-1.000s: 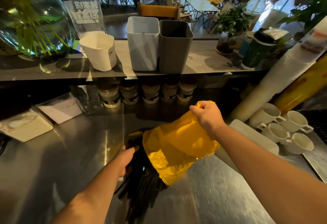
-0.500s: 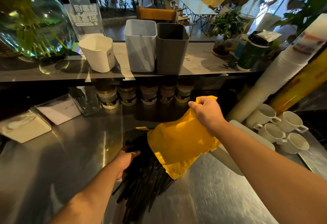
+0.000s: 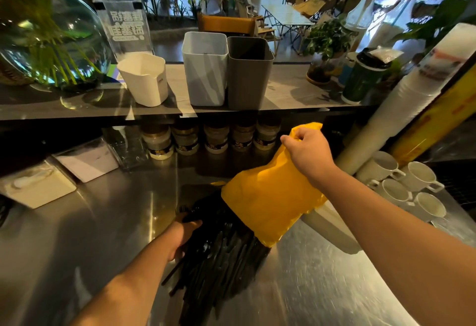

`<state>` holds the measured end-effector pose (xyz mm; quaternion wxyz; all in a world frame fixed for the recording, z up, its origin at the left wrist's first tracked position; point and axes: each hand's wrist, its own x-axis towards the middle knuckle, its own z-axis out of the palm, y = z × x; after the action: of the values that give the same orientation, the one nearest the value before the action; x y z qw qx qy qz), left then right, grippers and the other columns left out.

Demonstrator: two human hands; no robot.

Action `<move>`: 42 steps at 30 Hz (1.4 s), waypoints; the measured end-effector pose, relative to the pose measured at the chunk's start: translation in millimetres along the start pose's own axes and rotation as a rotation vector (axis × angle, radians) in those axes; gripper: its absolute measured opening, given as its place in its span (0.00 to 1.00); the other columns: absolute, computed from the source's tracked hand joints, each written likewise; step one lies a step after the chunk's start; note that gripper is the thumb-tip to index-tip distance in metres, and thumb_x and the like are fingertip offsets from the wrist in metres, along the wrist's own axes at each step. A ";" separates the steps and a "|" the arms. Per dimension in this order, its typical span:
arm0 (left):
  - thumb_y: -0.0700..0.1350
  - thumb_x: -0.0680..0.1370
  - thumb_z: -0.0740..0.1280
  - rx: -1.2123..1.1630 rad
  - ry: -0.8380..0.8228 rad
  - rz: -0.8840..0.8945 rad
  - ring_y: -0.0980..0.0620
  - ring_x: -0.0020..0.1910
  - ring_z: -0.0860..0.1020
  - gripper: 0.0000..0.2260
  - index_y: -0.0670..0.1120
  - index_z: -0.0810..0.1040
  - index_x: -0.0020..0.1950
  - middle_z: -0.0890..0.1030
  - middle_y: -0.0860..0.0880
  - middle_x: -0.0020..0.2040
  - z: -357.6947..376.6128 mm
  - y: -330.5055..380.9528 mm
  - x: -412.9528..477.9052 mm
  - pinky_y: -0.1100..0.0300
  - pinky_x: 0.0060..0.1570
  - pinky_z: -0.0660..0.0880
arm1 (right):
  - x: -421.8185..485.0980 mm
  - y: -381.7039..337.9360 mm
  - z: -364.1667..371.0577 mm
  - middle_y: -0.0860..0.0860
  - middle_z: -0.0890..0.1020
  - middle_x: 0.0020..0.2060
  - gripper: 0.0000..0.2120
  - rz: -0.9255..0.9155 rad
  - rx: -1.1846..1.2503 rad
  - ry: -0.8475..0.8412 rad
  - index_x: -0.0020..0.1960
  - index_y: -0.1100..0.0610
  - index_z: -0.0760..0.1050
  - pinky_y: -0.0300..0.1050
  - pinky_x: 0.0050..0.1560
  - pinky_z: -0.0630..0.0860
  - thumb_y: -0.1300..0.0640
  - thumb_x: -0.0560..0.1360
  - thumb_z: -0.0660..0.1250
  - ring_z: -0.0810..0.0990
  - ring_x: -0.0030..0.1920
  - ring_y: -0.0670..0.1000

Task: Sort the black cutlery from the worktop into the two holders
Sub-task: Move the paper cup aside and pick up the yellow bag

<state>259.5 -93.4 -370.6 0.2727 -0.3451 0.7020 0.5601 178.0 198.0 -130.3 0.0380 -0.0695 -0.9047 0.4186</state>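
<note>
Nothing is sorted yet: right hand (image 3: pixel 309 155) pinches the yellow bag (image 3: pixel 268 204), left hand (image 3: pixel 180 235) grips black cutlery (image 3: pixel 221 256) heaped near the worktop (image 3: pixel 322 287) front edge, holders (image 3: pixel 204 73) apparently empty.

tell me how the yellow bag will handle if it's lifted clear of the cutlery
Probably floppy: the yellow bag sags and creases below where the right hand pinches its top edge. Likely light, since it hangs from that one pinch. Its open mouth drapes over the black cutlery, so it may drag a few pieces along.
</note>
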 end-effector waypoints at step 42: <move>0.46 0.81 0.72 0.104 0.166 0.006 0.31 0.64 0.79 0.27 0.33 0.71 0.74 0.79 0.31 0.65 -0.8 -4.0 -15.5 0.42 0.60 0.77 | -19.1 -14.3 -52.2 0.51 0.69 0.32 0.17 -0.225 0.030 0.195 0.40 0.60 0.72 0.45 0.35 0.64 0.51 0.81 0.69 0.66 0.33 0.47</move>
<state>272.2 -92.0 -360.9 0.2293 -0.3736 0.7514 0.4933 202.2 225.1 -85.8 0.1734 -0.0075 -0.8925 0.4163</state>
